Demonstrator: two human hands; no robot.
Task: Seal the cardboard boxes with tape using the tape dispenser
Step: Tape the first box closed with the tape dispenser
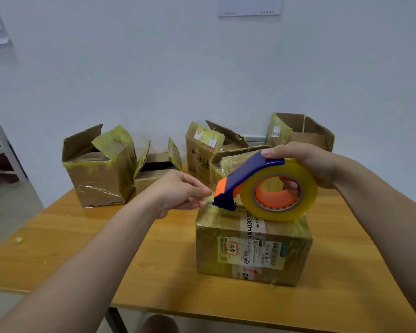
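A closed cardboard box (252, 251) with shipping labels sits on the wooden table (87, 248), right of centre. A blue and orange tape dispenser (247, 181) carrying a yellowish clear roll rests on the box's top. My right hand (305, 162) grips the dispenser over the roll, with fingers through the core. My left hand (180, 192) pinches the loose tape end at the dispenser's blade, above the box's left top edge.
Several opened cardboard boxes stand along the table's far side by the white wall: one at the left (99, 169), a low one (156, 169), one behind the dispenser (207, 150), one at the right (300, 131). A tape scrap (18, 240) lies near the left edge.
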